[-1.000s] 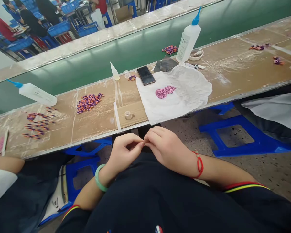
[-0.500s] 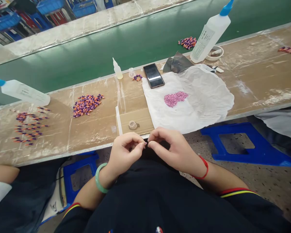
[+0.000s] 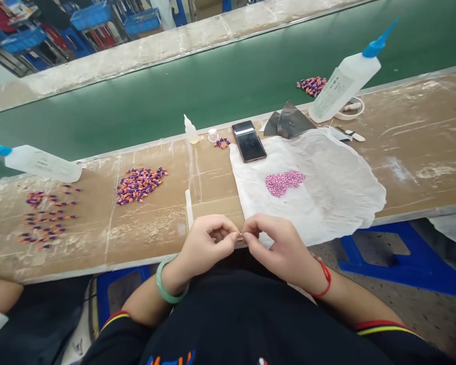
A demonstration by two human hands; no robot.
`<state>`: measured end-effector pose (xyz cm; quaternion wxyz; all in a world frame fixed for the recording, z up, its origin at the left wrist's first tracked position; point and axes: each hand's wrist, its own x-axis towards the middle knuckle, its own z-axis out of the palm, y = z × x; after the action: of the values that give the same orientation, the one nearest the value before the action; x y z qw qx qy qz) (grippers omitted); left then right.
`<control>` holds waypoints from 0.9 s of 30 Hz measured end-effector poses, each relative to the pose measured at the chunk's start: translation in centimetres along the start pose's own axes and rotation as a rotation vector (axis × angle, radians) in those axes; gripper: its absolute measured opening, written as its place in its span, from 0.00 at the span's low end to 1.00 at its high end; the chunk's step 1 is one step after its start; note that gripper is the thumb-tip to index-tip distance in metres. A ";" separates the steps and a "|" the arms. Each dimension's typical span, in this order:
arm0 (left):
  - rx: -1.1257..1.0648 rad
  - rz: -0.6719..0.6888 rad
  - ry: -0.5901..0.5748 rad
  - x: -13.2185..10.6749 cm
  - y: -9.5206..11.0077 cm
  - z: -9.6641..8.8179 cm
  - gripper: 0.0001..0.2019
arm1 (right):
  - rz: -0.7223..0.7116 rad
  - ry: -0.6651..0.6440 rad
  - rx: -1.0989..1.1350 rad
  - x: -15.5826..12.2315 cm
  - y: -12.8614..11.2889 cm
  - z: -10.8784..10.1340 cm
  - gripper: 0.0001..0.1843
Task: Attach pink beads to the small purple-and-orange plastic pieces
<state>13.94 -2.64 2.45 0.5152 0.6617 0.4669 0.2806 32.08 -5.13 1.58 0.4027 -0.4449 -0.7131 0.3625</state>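
My left hand (image 3: 207, 246) and my right hand (image 3: 279, 248) meet fingertip to fingertip at the near edge of the brown workbench (image 3: 148, 223). Both are pinched shut on a tiny piece (image 3: 240, 236) between them, too small to name. Just beyond the right hand lies a white sheet (image 3: 327, 177) with a small heap of pink beads (image 3: 284, 181). A pile of purple and orange pieces (image 3: 140, 179) sits further left. A green bangle is on my left wrist, a red cord on my right.
A dark phone (image 3: 249, 141), a small dropper bottle (image 3: 190, 130) and a big squeeze bottle with blue nozzle (image 3: 344, 86) stand along the back edge. Another squeeze bottle (image 3: 38, 162) lies left. A green conveyor belt (image 3: 213, 81) runs behind. Blue stools (image 3: 403, 253) stand below.
The view has tipped and shifted, so the bench sits lower in frame. My hands have risen to the bench edge, still pinched together.
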 end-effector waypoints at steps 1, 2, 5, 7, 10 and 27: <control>-0.017 -0.017 -0.004 0.2 0.0 -0.2 0.08 | 0.027 -0.005 0.038 0.2 -0.1 0.0 0.08; -0.030 -0.026 -0.010 0.4 0.0 -0.3 0.09 | 0.050 -0.013 0.073 0.5 -0.1 0.0 0.08; -0.036 -0.022 -0.049 0.8 -0.1 -0.8 0.08 | 0.108 -0.036 0.134 1.0 -0.2 0.2 0.07; -0.022 -0.019 -0.069 0.8 -0.3 -1.2 0.08 | 0.129 -0.047 0.139 1.2 -0.2 0.5 0.07; -0.008 -0.031 -0.061 0.4 -0.7 -1.8 0.09 | 0.110 -0.059 0.110 1.4 -0.4 1.1 0.07; 0.623 0.061 0.385 -3.7 -9.0 -14.5 0.08 | 0.061 -0.059 -0.066 2.8 -0.6 2.4 0.11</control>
<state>-2.91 0.42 -1.12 0.1830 0.7355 0.5984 0.2596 28.90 -3.13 1.80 0.3553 -0.4685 -0.7225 0.3636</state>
